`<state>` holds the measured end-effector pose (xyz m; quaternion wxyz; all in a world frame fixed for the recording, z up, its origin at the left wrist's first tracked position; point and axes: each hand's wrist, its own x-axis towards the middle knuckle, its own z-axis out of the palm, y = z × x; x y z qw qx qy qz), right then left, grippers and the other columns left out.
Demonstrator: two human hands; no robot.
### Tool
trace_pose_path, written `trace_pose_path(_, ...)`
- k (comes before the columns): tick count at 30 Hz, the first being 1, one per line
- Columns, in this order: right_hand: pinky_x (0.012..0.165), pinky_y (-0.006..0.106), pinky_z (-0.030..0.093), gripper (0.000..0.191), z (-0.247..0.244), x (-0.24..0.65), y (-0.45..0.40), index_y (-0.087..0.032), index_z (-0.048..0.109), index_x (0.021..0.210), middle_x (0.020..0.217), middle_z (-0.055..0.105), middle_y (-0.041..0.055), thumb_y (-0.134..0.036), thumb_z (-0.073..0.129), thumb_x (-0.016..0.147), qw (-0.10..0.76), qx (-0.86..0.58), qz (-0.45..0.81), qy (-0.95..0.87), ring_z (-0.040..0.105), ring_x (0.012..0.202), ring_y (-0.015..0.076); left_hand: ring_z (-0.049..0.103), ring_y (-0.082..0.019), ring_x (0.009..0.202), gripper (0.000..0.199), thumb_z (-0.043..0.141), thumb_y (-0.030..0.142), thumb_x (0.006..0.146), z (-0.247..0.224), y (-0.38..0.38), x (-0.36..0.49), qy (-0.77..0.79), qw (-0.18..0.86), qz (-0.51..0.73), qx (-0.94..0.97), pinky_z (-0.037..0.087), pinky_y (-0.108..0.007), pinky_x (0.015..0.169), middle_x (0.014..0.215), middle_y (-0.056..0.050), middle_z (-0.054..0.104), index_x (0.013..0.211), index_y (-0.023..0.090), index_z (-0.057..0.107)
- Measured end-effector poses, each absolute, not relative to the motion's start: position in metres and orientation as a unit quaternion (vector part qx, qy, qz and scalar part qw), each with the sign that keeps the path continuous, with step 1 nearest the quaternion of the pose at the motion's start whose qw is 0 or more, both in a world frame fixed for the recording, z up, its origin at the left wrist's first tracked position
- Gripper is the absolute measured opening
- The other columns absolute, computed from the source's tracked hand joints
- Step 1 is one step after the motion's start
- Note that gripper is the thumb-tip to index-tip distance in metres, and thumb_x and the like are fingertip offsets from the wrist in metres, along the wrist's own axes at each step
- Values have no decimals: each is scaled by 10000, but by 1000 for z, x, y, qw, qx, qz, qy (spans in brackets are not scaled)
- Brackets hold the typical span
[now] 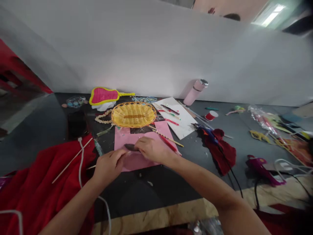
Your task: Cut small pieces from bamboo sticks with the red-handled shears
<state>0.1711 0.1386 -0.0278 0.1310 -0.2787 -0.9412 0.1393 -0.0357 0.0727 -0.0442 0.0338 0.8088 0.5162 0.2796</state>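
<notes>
dark table (171, 192), blurred dark piece (130, 147) between left hand (109, 166) and right hand (153, 150)

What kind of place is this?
Probably a craft table: pink paper under both hands, a yellow basket, brushes on white paper, red fabric and a thread spool lie about.

Light: soft and even, from a bright window (269, 16) at the upper right.
Sharpness: slightly blurred everywhere.
Edges: strongly bent, corners dark.
Shadows: weak.
</notes>
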Motion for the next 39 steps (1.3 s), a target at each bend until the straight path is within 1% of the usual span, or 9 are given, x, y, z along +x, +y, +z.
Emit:
trace_pose_path(4,794,288,449,230,-33,152,131,-143,638,929,853,680,62,-28,480,807,118,-279,136,-943,593,797,167,693,-192,723,186,466,262,892,-42,74,-40,555,36,278,783,453,-261,614,820,-29,738,901,192,638)
trace_pose_path(8,842,308,449,253,-25,166,121,-164,630,937,914,678,58,-41,427,850,187,-336,129,-914,589,882,176,691,-191,744,201,459,287,900,-39,74,-40,576,50,269,770,426,-257,605,830,-31,739,916,199,639)
trace_pose_path(11,925,415,415,130,-22,188,111,-185,610,963,1041,634,89,-211,529,864,195,-434,75,-876,538,1014,240,687,-195,742,219,447,305,907,-37,73,-38,593,49,244,766,401,-258,585,809,-28,738,918,206,641)
trace_pose_path(14,958,470,391,247,-29,204,101,-193,584,987,1114,586,103,-375,612,822,164,-506,54,-845,496,1077,279,683,-195,733,237,437,326,912,-37,72,-36,605,50,221,764,385,-259,574,788,-26,734,923,212,645)
trace_pose_path(19,996,454,371,369,-39,212,93,-187,566,977,1255,498,120,-485,647,775,165,-507,73,-843,440,1174,280,677,-185,732,221,455,316,899,-39,72,-33,613,52,215,759,392,-251,583,796,-22,730,916,217,652)
trace_pose_path(26,934,424,415,241,-36,214,94,-171,593,996,1103,603,112,-381,532,895,133,-436,86,-886,514,1069,235,671,-177,763,237,460,322,900,-35,71,-31,589,59,278,756,446,-247,630,874,-34,736,959,210,661)
trace_pose_path(30,870,398,449,240,-41,219,98,-161,573,909,994,630,121,-392,506,908,184,-455,87,-867,560,977,233,666,-173,808,241,474,326,901,-30,69,-33,565,50,337,752,478,-259,711,914,-46,737,961,203,672)
trace_pose_path(35,713,322,478,253,-35,228,99,-190,523,847,951,625,67,-407,645,805,403,-521,241,-713,579,781,174,661,-189,855,218,488,274,890,-24,67,-34,549,38,375,746,491,-283,770,930,-62,728,977,179,664)
trace_pose_path(39,564,262,468,374,-24,224,90,-200,487,1015,959,613,44,-391,682,760,453,-455,494,-586,562,651,118,651,-187,836,214,491,237,891,-21,66,-34,536,30,374,756,492,-292,771,908,-76,723,994,152,657)
